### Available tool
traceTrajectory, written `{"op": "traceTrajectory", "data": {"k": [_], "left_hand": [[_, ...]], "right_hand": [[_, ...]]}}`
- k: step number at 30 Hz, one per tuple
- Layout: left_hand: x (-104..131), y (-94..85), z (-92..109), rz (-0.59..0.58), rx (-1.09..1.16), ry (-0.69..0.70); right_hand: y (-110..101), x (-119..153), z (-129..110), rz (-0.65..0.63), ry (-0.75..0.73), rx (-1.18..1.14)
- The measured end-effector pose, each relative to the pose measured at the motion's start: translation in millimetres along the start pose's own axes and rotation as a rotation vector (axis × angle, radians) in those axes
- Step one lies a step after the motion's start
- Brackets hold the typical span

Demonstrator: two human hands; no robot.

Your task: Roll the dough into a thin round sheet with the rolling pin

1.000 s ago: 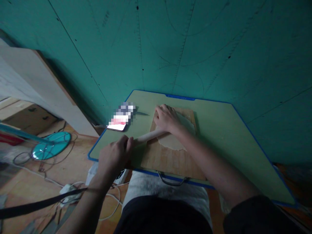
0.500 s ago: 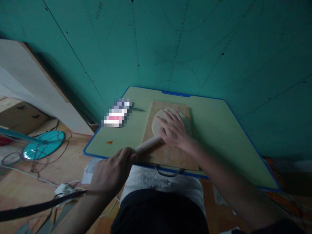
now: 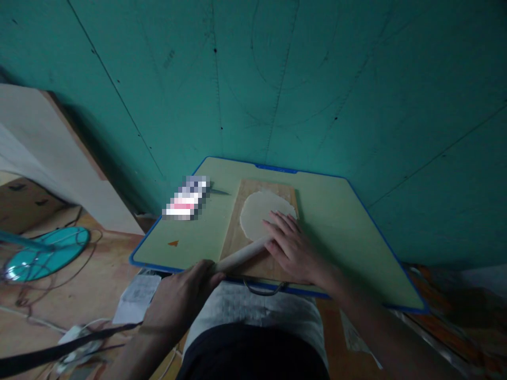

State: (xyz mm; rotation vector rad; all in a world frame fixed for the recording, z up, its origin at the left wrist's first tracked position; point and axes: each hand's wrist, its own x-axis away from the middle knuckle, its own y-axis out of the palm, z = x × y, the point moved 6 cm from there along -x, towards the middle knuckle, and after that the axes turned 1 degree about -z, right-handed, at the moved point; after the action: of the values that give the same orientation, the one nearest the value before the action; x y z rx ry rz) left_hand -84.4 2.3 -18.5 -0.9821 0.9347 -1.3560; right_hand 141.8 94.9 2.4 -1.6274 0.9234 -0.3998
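A pale, flat round of dough [image 3: 259,214] lies on the wooden board [image 3: 269,268]. Across the board's near part a light rolling pin [image 3: 243,255] sits at a slant, by the dough's near edge. My left hand [image 3: 184,290] is wrapped around the pin's left end. Over the pin's right end lies my right hand [image 3: 293,250], palm down, its fingers stretched out and their tips over the dough's right side. That end of the pin is hidden under the hand.
The board rests on a pale green, blue-edged folding table [image 3: 336,227]. A blurred-out white item [image 3: 186,199], a thin pointed blade [image 3: 219,191] and a small orange scrap [image 3: 173,243] lie on its left. A green wall [image 3: 253,79] stands behind; cables and a teal round base [image 3: 47,253] are left.
The rolling pin and my right hand have drawn back toward me, uncovering most of the dough. My left hand still grips the pin. The camera view has tilted up a little.
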Motion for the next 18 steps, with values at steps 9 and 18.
{"op": "traceTrajectory", "data": {"k": [9, 18], "left_hand": [[-38.0, -36.8, -19.0, 0.308, 0.490, -0.180], [-47.6, -27.9, -15.8, 0.366, 0.711, -0.190]], "right_hand": [[-31.1, -12.0, 81.7, 0.355, 0.191, -0.193], [0.4, -43.7, 18.6, -0.002, 0.020, -0.079]]}}
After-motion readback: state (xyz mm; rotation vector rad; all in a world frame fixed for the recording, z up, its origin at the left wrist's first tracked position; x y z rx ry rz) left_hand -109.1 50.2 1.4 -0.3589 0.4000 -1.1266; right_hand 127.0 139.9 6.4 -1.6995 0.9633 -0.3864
